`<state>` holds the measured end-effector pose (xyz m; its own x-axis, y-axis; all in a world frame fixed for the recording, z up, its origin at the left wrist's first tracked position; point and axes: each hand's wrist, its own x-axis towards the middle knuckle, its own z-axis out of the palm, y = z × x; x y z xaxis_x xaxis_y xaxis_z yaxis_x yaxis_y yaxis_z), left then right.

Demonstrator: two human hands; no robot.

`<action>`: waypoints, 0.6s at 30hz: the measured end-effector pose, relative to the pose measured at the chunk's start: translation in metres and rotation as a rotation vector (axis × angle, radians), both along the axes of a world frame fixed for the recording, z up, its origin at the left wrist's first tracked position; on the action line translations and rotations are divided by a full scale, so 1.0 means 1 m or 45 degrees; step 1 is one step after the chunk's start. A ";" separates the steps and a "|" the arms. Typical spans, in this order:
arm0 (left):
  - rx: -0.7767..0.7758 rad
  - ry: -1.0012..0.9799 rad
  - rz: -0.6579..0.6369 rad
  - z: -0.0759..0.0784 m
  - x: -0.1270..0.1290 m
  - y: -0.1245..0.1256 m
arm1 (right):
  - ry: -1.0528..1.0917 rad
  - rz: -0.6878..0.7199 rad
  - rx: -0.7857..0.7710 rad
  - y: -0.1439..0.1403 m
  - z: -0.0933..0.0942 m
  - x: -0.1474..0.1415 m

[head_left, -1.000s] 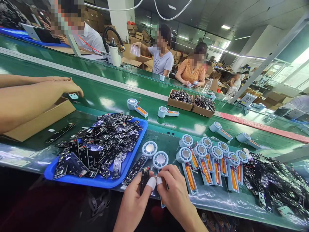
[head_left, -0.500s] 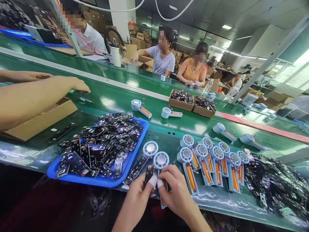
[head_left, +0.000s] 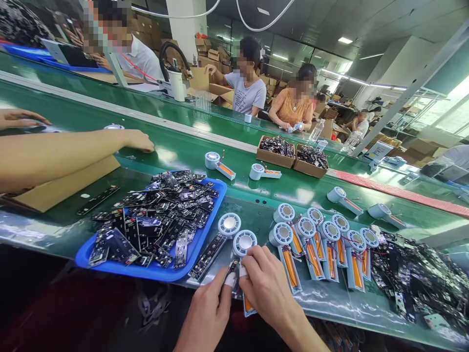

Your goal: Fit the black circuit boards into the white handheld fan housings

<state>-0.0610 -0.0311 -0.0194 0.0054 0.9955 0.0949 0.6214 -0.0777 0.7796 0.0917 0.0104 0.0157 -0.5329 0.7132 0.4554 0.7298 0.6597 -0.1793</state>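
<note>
Pinching a small black circuit board strip [head_left: 231, 270] between white-taped fingertips, the left hand [head_left: 208, 313] has it right at the near edge of the green bench [head_left: 256, 215], pressed against the open pale-blue fan shell with the orange battery [head_left: 246, 293]. The right hand [head_left: 266, 283] has its grip closed over that shell's handle, just below the round white fan head [head_left: 245, 242].

What could go wrong, I reckon: the shell hangs partly over the bench edge, so a slip of either grip could drop the board or the whole unit to the floor. The thin red wires on these units look easy to snag or tear if the board goes in crooked. The row of finished-looking blue fan units [head_left: 322, 244] sits just to the right, near enough for an elbow to knock.

Hard to make out: the fingers cover the spot where board meets shell, so I can't tell if it's seated. The blue plastic tray heaped with black boards [head_left: 154, 271] to the left is a jumble, and the pile of boards at far right [head_left: 417, 278] is cut off. A co-worker's arm [head_left: 73, 151] reaches in from the left over the far belt.
</note>
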 end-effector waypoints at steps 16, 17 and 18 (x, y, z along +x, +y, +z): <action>0.155 0.305 -0.138 0.005 -0.011 0.002 | 0.046 0.079 -0.116 0.000 0.003 0.005; 0.152 0.287 -0.156 0.007 -0.013 0.003 | 0.075 0.082 -0.124 0.000 0.001 0.006; 0.144 0.264 -0.172 0.008 -0.015 0.005 | 0.100 0.083 -0.134 0.000 0.000 0.007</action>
